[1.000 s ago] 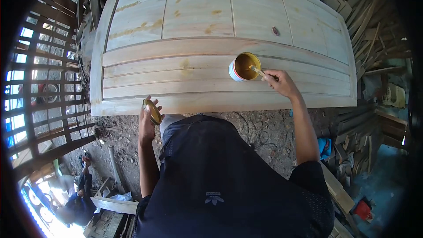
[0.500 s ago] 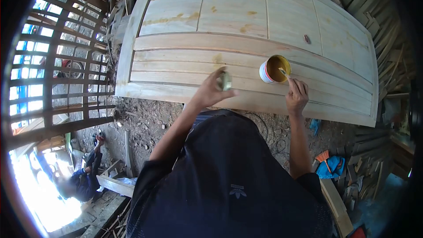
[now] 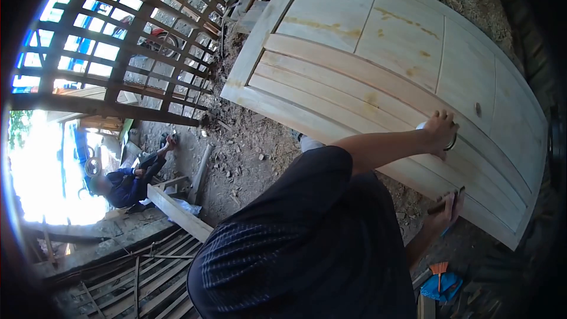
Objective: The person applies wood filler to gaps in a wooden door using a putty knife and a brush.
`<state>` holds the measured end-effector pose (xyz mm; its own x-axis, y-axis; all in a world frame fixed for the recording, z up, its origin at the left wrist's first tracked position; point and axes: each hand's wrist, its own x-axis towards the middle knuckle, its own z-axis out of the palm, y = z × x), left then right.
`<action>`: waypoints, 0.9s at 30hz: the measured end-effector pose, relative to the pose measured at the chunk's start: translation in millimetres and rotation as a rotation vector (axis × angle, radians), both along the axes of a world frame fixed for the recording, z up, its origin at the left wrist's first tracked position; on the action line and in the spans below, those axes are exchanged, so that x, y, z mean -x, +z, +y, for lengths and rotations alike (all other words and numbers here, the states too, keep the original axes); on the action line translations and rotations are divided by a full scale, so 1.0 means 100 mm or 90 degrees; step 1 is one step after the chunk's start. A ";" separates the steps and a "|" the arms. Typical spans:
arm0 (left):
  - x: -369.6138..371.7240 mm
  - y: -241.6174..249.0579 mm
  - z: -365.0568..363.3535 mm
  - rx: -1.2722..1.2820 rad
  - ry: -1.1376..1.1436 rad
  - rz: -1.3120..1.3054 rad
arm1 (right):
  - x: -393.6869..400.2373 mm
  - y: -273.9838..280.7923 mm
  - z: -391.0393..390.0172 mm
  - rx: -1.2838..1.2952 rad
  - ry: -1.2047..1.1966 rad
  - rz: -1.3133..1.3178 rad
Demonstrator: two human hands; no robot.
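Observation:
My left hand (image 3: 438, 133) reaches across to a white tin can (image 3: 420, 125) standing on the wooden door panel. Its fingers are closed round the can's upper part, hiding most of it and its contents. Nearer the panel's front edge, my right hand (image 3: 444, 211) is closed on a small flat scraper (image 3: 436, 208), whose shape is partly hidden by the fingers. The pale door panel (image 3: 331, 85) lies flat, with yellowish-brown smears on several boards and a dark knot at the right.
A slatted wooden lattice (image 3: 127, 41) stands at the left. Beyond it, a person (image 3: 127, 183) sits low near a wooden beam (image 3: 180, 212). An orange brush (image 3: 439, 268) and blue plastic (image 3: 442, 287) lie at the lower right. Wood chips cover the ground (image 3: 236, 159).
My view has turned left. The left hand, earlier in the air with a round metallic object, is now on the can. My right hand has drawn the scraper out of the can toward me.

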<state>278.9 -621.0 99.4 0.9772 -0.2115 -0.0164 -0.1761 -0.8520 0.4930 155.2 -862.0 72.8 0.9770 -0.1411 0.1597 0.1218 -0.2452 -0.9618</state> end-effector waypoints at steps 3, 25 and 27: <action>0.00 0.02 -0.14 -0.051 -0.024 0.021 | 0.09 0.03 -0.13 0.172 0.104 -0.128; 0.45 0.10 0.55 0.215 -0.008 0.007 | 0.19 1.00 1.02 -0.250 0.069 0.117; 0.58 -0.13 0.83 0.286 0.011 -0.053 | 0.19 1.05 1.17 -0.249 0.083 0.154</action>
<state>220.9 -538.3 86.2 0.9749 -0.1632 0.1514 -0.2178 -0.5596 0.7997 136.3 -744.9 178.0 0.9931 -0.0190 -0.1156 -0.1117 0.1430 -0.9834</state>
